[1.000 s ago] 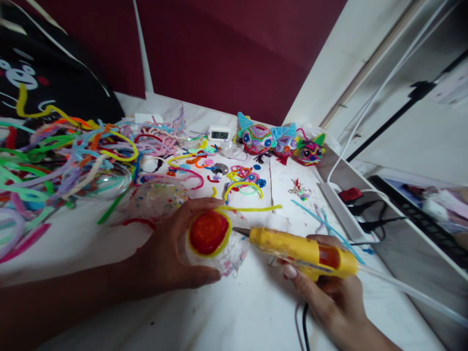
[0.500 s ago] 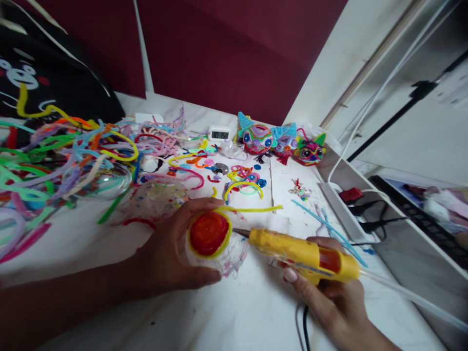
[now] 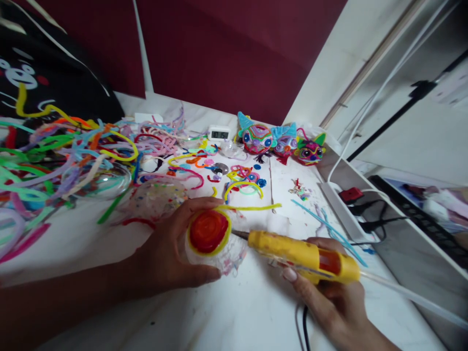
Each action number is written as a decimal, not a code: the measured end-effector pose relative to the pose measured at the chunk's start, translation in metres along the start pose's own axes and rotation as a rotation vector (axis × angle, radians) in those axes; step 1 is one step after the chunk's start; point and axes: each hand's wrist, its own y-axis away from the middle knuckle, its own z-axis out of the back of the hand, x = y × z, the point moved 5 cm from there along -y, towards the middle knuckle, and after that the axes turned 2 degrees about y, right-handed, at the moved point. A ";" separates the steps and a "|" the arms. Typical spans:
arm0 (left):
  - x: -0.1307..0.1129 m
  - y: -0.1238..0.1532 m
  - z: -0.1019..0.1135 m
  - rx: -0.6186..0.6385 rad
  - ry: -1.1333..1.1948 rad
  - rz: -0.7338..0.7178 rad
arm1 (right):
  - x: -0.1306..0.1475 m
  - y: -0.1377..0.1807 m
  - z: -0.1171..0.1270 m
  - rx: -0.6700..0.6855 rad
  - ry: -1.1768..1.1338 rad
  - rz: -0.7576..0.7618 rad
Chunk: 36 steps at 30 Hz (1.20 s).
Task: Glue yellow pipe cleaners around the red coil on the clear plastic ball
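Note:
My left hand is closed around a clear plastic ball streaked with glue and coloured fuzz. On the ball sits a coil of red and orange pipe cleaner. A yellow pipe cleaner edges that coil, its loose end sticking out to the right. Wrapped around a yellow hot glue gun is my right hand. The gun's metal nozzle points left, close against the yellow edging; whether it touches cannot be made out. A clear glue stick extends from the gun's rear.
Many coloured pipe cleaners are heaped at left, near another glue-smeared clear shell. Decorated animal-face balls and a small digital clock stand at the back. A power strip lies right; the gun's black cord hangs below.
Very little differs. The glue gun's nozzle has shifted slightly left along with the ball's yellow edge, while both hands keep their grips.

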 end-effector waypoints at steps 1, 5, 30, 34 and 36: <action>-0.001 0.000 0.000 -0.004 0.009 -0.002 | -0.001 0.000 0.000 -0.003 -0.003 0.004; -0.001 0.001 -0.002 -0.020 0.051 0.017 | -0.002 0.001 0.001 -0.013 0.020 0.012; -0.003 0.001 -0.001 -0.009 -0.033 0.031 | 0.001 0.001 0.002 -0.018 -0.006 -0.007; -0.003 0.002 -0.001 -0.012 -0.029 0.006 | -0.001 0.002 0.002 -0.014 -0.003 -0.023; -0.003 0.002 -0.001 0.000 -0.057 -0.019 | 0.000 0.001 0.001 -0.023 -0.017 -0.034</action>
